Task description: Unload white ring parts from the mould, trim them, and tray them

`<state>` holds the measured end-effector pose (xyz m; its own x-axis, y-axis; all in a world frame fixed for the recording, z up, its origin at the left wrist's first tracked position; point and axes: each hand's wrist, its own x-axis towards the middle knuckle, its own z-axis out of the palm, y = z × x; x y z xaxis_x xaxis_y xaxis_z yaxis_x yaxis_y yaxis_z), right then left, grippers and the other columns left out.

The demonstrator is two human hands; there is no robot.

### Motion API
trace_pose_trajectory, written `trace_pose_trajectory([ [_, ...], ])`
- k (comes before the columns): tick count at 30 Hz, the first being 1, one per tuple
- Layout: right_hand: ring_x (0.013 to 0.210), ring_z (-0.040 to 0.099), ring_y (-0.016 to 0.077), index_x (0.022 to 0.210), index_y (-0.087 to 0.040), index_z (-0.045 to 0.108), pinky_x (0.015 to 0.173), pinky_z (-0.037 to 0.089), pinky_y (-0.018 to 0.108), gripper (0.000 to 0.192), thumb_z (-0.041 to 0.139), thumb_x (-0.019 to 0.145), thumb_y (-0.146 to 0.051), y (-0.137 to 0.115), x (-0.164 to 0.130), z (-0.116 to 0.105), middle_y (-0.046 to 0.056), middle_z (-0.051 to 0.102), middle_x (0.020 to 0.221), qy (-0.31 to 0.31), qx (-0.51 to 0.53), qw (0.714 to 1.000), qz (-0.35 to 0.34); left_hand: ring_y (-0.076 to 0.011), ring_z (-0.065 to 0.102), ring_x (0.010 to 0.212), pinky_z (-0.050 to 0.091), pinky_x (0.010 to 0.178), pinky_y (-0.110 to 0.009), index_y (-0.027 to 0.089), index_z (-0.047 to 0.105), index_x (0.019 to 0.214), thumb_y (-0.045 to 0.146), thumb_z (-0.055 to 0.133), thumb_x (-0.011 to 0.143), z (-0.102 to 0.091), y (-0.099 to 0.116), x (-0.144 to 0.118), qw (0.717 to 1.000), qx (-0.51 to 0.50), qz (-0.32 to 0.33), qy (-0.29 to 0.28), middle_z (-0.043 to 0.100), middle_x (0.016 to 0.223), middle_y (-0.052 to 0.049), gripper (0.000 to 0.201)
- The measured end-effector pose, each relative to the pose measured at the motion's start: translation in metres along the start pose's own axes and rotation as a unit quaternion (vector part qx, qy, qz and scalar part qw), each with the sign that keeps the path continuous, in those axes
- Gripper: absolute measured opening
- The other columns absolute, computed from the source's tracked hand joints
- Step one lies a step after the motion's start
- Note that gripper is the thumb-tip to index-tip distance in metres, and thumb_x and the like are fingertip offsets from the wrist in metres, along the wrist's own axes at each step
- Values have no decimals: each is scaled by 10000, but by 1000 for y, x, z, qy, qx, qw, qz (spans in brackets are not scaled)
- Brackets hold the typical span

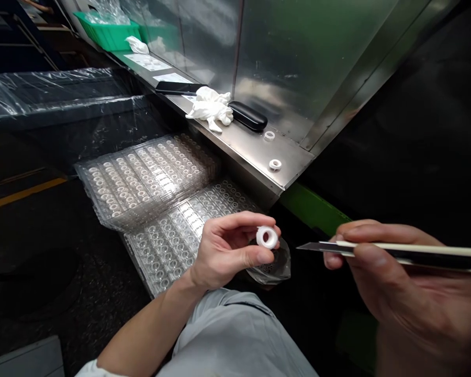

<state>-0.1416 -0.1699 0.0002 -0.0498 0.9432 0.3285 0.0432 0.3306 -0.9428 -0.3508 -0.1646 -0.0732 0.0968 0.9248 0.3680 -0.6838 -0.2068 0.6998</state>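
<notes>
A small white plastic ring [260, 238] is pinched between the thumb and fingers of my left hand [223, 248], its round hole facing me. My right hand [400, 277] grips a utility knife [416, 253] with a pale handle. The knife's pointed blade [313, 246] aims left at the ring, a short gap away from it. Two similar white rings, one farther back [269, 135] and one nearer the corner [275, 165], lie on the metal ledge [255, 152].
Below the ledge, a stack of clear trays [141, 178] holds many white rings; another clear tray [172, 235] lies in front. On the ledge are white gloves [211, 107], a black case [248, 115], a dark phone-like slab [180, 88], paper sheets [147, 62] and a green bin [108, 32].
</notes>
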Motion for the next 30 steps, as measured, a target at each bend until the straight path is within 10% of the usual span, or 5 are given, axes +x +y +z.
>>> trace_pose_trajectory([
  [10, 770, 738, 133, 1008, -302, 806, 680, 612, 214, 206, 792, 873, -147, -13, 17, 6, -6, 772, 1003, -146, -143, 972, -113, -169, 740, 900, 607, 818, -213, 199, 806, 1161, 62, 922, 699, -2, 8, 1, 966, 233, 107, -18, 791, 1024, -82, 496],
  [21, 759, 738, 164, 955, -254, 814, 644, 602, 238, 128, 806, 861, -167, -20, 31, 12, 35, 791, 913, -201, -169, 950, -170, -140, 719, 738, 577, 678, -199, 217, 801, 1184, 134, 901, 762, -9, 11, -7, 967, 247, 62, -19, 800, 909, -57, 441],
  [30, 592, 666, 134, 913, -266, 825, 517, 567, 220, 55, 831, 859, -276, -17, 25, 6, 22, 783, 834, -187, -183, 962, -80, -134, 749, 805, 594, 753, -172, 188, 786, 1184, 78, 940, 682, -6, 15, -2, 917, 352, 178, -62, 806, 972, -52, 536],
])
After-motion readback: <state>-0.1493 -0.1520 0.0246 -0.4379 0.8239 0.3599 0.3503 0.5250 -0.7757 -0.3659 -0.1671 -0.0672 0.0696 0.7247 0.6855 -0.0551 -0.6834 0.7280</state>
